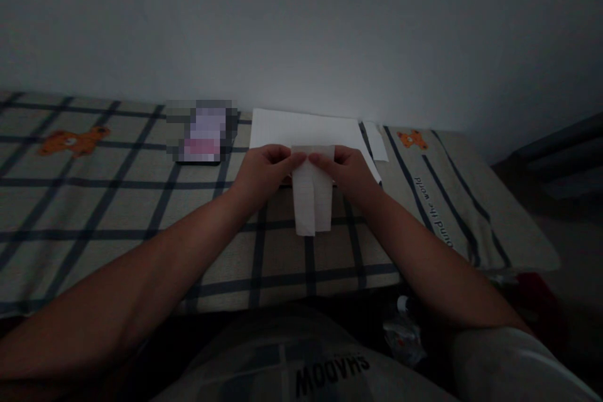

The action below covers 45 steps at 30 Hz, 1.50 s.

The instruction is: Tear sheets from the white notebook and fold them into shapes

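Note:
A folded white paper (311, 198) lies lengthwise on the checked bedsheet (117, 201), its two flaps meeting along the middle. My left hand (264, 169) pinches its top left corner with fingers closed. At the top right corner my right hand (346, 169) pinches the same way. The two hands nearly touch over the paper's top edge. Behind them lies a larger white sheet (301, 129), partly hidden by my hands.
A phone (205, 132) lies to the left of the white sheet, near the wall. A small white paper strip (377, 141) rests right of the sheet. The bed's front edge runs across below my forearms. A plastic bottle (402, 326) lies on the dark floor.

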{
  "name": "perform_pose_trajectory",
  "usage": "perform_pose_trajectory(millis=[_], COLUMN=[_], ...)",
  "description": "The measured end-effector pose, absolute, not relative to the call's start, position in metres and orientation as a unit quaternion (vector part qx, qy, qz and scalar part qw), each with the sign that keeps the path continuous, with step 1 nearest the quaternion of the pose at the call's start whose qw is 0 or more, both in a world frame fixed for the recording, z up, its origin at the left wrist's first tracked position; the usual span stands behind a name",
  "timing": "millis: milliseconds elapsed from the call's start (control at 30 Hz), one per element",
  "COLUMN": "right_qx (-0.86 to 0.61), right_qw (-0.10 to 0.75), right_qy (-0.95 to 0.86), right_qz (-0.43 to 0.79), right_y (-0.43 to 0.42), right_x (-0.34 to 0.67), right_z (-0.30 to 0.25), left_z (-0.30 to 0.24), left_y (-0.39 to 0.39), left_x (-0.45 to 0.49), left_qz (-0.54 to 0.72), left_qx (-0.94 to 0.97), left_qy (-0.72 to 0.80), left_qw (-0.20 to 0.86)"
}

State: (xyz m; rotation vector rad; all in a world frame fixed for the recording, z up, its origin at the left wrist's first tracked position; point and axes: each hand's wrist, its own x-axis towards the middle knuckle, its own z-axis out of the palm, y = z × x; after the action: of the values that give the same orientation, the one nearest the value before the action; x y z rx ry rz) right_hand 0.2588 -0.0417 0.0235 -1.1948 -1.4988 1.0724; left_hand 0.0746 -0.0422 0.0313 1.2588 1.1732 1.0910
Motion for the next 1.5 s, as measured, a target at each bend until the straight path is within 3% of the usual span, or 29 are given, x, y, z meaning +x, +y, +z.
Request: perform_pose_trajectory(millis=[567,1267,1500], right_qx=[-0.438,-0.444,-0.480], right_qw=[0.441,0.433,0.465], right_qy=[-0.588,-0.627,-0.609], right_qz=[0.517,0.471,0.427], right_y=[-0.0386,-0.0402,-0.0400], right_x=[0.2593,0.2614,0.2612], right_z=[0.0211,0.0227,0.0234], left_z=[0.0359,0.0294,0.0297], left_y=[-0.0431,-0.0356,-0.0364], left_x=[0.0722,0.0723,0.0709], left_qz=[0.444,0.500,0.410], left_qx=[0.549,0.534,0.571], left_qy=[0.479,0.458,0.483], left_qw=[0.521,0.505,0.522])
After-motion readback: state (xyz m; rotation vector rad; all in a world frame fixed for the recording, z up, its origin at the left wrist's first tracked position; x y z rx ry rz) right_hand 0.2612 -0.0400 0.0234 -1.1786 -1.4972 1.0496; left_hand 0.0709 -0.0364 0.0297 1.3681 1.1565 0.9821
